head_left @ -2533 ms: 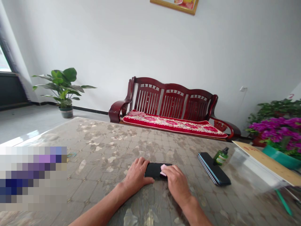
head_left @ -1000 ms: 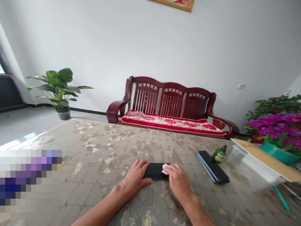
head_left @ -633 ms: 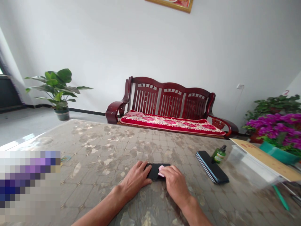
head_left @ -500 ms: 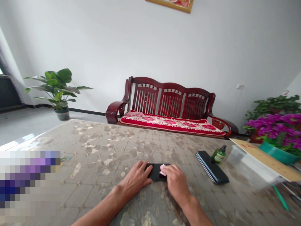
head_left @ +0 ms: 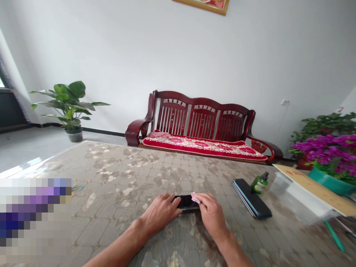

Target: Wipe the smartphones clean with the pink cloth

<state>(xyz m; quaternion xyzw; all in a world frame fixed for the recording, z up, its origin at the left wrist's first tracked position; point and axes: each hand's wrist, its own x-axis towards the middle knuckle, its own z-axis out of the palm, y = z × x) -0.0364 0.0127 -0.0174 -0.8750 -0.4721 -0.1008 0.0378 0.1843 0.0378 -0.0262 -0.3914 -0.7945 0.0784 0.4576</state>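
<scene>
A black smartphone (head_left: 185,202) lies lengthwise across in front of me at the table's near part. My left hand (head_left: 162,210) grips its left end, thumb at the near edge and fingers at the far side. In my right hand (head_left: 211,213) a small pink cloth (head_left: 195,197) is pinched, and it touches the phone's right end. The fingers cover both ends of the phone. To the right of my right hand lies a stack of dark phones (head_left: 251,198), with a green spray bottle (head_left: 260,183) just behind it.
A patterned cover spreads over the table (head_left: 116,200). At right stand a clear plastic box (head_left: 297,196) with a tan board (head_left: 314,187) on top and purple flowers (head_left: 330,150). A green-handled tool (head_left: 334,235) lies nearby. Beyond the table is a wooden bench (head_left: 201,115).
My right hand and the cloth have shifted slightly right, to the phone's right end. The phone sits at a slightly different angle, its near edge showing more. My left hand keeps its grip.
</scene>
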